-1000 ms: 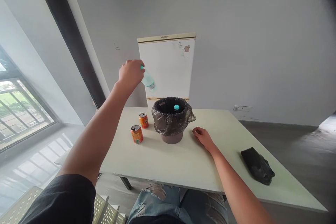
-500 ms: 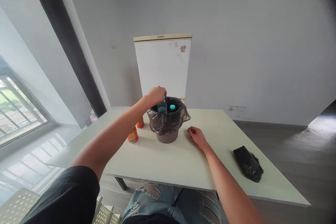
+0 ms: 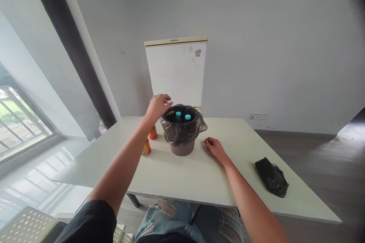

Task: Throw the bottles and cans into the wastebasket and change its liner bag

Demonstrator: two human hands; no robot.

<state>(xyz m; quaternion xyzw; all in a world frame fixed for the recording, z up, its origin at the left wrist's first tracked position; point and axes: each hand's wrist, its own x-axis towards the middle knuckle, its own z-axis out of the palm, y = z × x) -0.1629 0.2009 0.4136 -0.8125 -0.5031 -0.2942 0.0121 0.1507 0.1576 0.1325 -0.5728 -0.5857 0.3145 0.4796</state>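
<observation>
A brown trash bin stands on the table, lined with a black plastic bag folded over its rim. Inside it two bottles with turquoise caps stand upright: one bottle at the left, the other bottle at the right. My left hand is over the bin's left rim, fingers apart and holding nothing. My right hand rests on the table right of the bin, fingers loosely curled with a gap, nothing visible in them. Two orange cans, the nearer can and the farther can, are partly behind my left forearm.
A bundle of black plastic bags lies on the right side of the white table. Behind the table stands a white refrigerator against the grey wall. A perforated plastic chair is at the lower left, below a window.
My left hand has let go of the left bottle, which now stands lower in the bin. That hand has moved left and its fingers have opened. My right hand has stayed put.
</observation>
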